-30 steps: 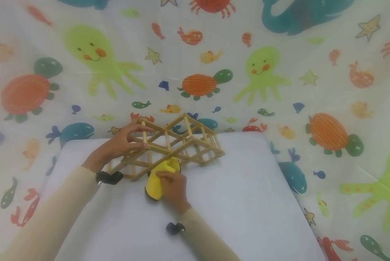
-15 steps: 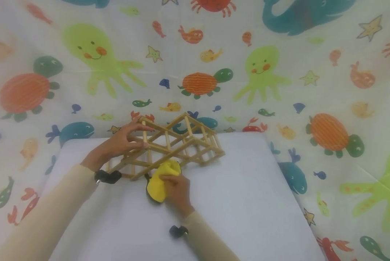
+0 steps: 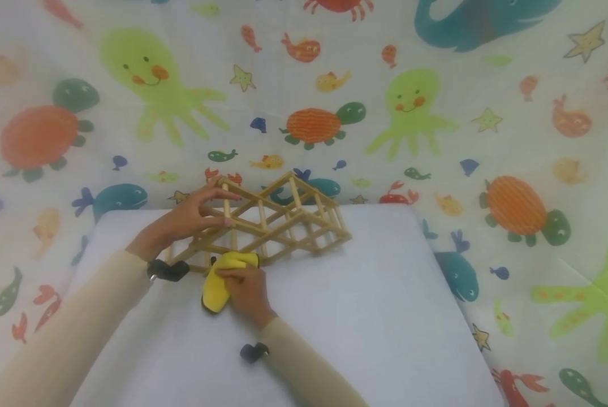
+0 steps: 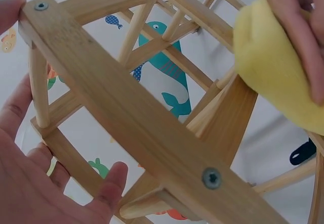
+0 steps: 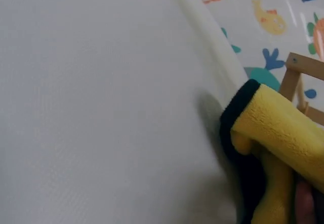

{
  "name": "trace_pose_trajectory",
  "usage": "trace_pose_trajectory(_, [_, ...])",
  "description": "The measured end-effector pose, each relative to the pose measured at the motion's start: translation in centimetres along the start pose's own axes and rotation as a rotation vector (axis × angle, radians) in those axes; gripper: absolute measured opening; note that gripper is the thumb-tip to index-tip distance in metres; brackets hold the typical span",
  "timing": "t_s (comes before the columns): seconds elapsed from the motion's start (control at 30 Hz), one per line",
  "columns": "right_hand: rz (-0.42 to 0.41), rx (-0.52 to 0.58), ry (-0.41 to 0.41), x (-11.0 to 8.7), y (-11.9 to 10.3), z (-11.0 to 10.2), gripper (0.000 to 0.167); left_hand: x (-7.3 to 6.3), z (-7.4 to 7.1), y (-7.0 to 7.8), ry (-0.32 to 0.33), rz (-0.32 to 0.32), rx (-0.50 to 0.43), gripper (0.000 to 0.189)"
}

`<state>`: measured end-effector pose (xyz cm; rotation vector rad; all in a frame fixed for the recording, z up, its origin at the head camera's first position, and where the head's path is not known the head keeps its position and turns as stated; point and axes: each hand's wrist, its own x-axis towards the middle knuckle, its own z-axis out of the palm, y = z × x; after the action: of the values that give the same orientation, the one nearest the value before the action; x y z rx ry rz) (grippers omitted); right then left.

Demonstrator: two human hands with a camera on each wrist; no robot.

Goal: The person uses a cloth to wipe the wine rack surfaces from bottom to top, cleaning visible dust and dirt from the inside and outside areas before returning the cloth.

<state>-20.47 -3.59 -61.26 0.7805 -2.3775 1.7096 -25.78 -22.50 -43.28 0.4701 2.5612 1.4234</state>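
Note:
A light wooden lattice rack (image 3: 274, 230), made of slats and dowels, stands on the white table. My left hand (image 3: 184, 219) holds its upper left end, the fingers around an end dowel. In the left wrist view a long slat (image 4: 116, 100) with screw heads crosses close to the camera. My right hand (image 3: 250, 295) grips a folded yellow cloth (image 3: 216, 293) with dark edging against the front lower left of the rack. The cloth (image 5: 283, 125) bunches in the right wrist view, where most of the hand is out of frame.
The white table (image 3: 365, 316) runs from the front to a curtain (image 3: 365, 34) printed with sea animals, which hangs behind and on both sides. Each wrist wears a black device (image 3: 167, 270).
My right hand dips slightly toward me, then moves left along the front of the rack with the cloth. The left hand keeps its hold, and the rack stays in place.

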Motion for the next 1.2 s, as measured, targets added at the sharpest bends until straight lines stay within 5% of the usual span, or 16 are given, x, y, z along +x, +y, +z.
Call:
trace_pose_trajectory(0.17, [0.039,-0.061,-0.138,0.9,-0.2,0.7,0.033,0.3,-0.6,0.1,-0.002,-0.001,0.002,0.057])
trace_pose_trajectory(0.43, [-0.091,-0.063,-0.337,1.9,-2.3,1.7,0.025,0.5,-1.0,-0.4,-0.011,-0.001,-0.010,0.057])
trace_pose_trajectory(0.63, [-0.120,-0.131,-0.299,3.0,-2.1,3.9,0.022,1.3,-0.6,-1.1,-0.004,0.043,-0.020,0.054])
trace_pose_trajectory(0.8, [0.050,-0.170,-0.242,2.9,-1.4,4.4,0.025,1.4,-0.4,-1.2,0.002,0.045,-0.027,0.055])
trace_pose_trajectory(0.97, [0.101,-0.009,-0.158,1.6,-1.7,1.3,0.025,1.3,-0.3,-1.1,-0.005,0.041,-0.034,0.056])
trace_pose_trajectory(1.2, [-0.149,0.132,-0.112,1.0,-3.5,-7.8,0.027,0.8,-0.7,-1.0,0.007,0.021,-0.015,0.058])
